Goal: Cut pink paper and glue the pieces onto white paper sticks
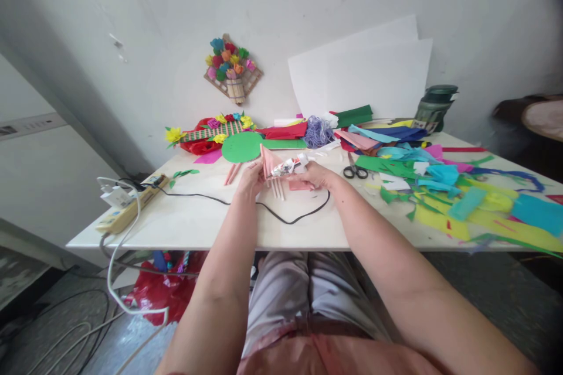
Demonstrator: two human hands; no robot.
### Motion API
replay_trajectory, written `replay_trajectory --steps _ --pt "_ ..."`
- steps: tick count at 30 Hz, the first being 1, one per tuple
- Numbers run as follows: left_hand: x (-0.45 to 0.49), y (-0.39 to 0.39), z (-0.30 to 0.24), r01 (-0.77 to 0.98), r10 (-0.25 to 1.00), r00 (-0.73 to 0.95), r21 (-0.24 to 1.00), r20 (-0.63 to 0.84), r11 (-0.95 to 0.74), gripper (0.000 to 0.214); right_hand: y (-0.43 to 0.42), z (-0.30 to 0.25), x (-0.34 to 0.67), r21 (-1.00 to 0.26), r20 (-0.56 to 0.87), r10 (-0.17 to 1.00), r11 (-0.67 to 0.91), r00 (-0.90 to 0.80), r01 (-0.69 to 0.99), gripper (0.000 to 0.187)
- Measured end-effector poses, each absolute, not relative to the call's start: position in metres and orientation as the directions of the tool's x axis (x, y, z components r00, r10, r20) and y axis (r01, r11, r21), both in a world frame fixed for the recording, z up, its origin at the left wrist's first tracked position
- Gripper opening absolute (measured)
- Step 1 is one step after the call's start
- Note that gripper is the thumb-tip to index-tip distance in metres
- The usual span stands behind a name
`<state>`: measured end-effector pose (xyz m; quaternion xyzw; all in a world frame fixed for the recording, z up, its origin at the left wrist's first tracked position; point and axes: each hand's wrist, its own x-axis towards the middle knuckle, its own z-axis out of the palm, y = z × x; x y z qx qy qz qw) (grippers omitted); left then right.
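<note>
My left hand [250,179] is closed on a folded pink paper piece [269,163] held upright over the white table [197,222]. My right hand [315,176] grips a small glue tube [288,166] whose tip touches the pink paper. Thin pink paper sticks [277,187] lie on the table just under my hands, and two more pink sticks [232,173] lie to the left. Black-handled scissors [355,171] rest right of my right hand.
A black cable [290,220] runs across the table from a power strip [127,205] at the left edge. Coloured paper scraps [461,199] cover the right side. A green paper round [241,146], paper flowers [211,135], purple yarn [317,130] and a dark jar [435,106] stand at the back.
</note>
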<state>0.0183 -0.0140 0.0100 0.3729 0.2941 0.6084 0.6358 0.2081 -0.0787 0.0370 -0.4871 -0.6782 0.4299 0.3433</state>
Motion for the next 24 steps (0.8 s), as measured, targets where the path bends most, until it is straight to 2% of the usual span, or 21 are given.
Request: replay_trajectory --steps 8,24 --pt "0.0195 -0.018 0.0135 -0.524 0.991 0.115 0.852 0.068 0.002 0.013 -0.0743 0.0328 0.2096 -0.929 0.101 0.951 0.195 -0.291 0.315 0.028" --pt "0.019 -0.0167 0.0132 -0.525 0.99 0.11 0.851 0.088 -0.017 0.015 -0.0785 0.037 0.2082 -0.923 0.084 0.953 0.185 -0.293 0.337 0.028"
